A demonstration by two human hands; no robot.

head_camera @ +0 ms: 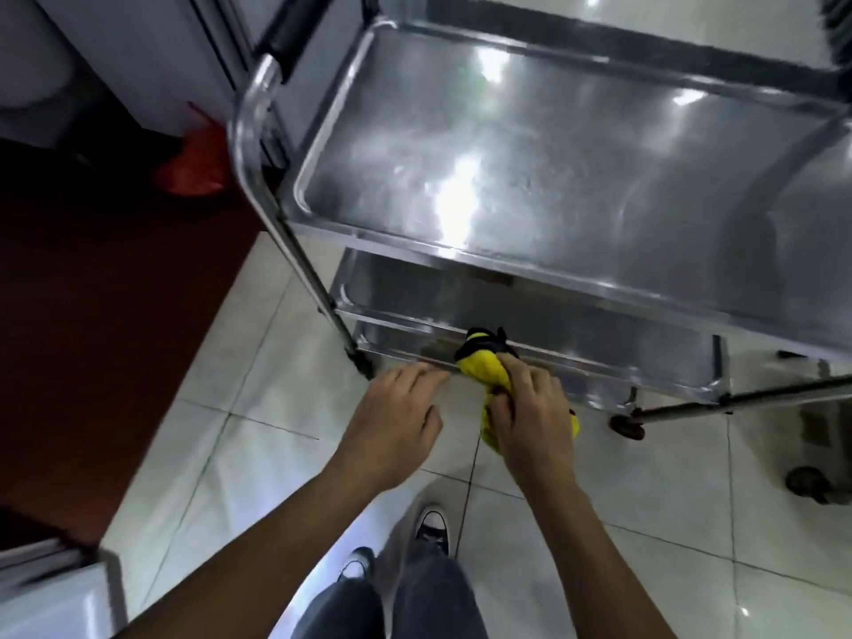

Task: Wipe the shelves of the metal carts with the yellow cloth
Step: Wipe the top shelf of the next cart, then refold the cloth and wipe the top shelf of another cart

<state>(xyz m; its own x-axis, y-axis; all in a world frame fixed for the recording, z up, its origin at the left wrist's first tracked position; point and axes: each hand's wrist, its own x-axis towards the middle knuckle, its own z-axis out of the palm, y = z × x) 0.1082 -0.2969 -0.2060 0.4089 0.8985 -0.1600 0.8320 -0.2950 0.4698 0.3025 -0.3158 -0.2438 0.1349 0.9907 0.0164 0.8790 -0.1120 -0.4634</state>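
The right hand [530, 412] grips the bunched yellow cloth [482, 368] — its free end pointing at the lower shelf's front edge [599, 364] — while the left hand [396, 417] hovers beside, fingers relaxed.

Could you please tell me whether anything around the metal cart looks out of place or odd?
One thing stands out: a crumpled red plastic bag lies on the dark floor left of the steel three-shelf cart, like stray litter. Otherwise, the right hand holds the bunched yellow cloth near the lower shelves.
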